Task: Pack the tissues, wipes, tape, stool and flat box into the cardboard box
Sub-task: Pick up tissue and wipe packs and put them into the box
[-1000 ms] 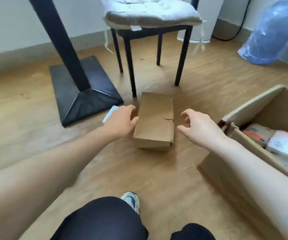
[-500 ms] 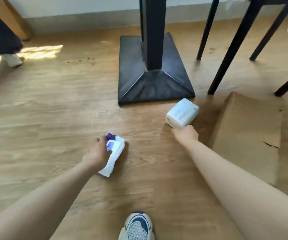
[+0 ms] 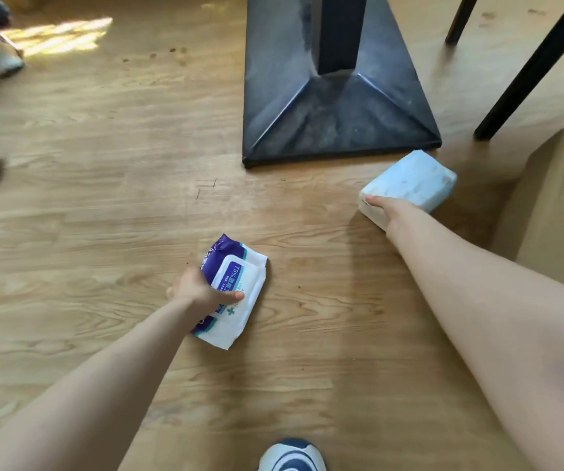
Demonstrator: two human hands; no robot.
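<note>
Wipes (image 3: pixel 231 290) lay on the floor (image 3: pixel 104 198) mid-frame, long axis running away from you — your left hand (image 3: pixel 199 290) clasped them; your right hand (image 3: pixel 387 209) gripped the tissues (image 3: pixel 413 181) by the table base (image 3: pixel 338 107).

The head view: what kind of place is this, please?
Probably an indoor room such as a home or a small office, seen at floor level. It has a wood-look floor, the black pedestal base of a table, and a thin black chair leg beside it.
</note>
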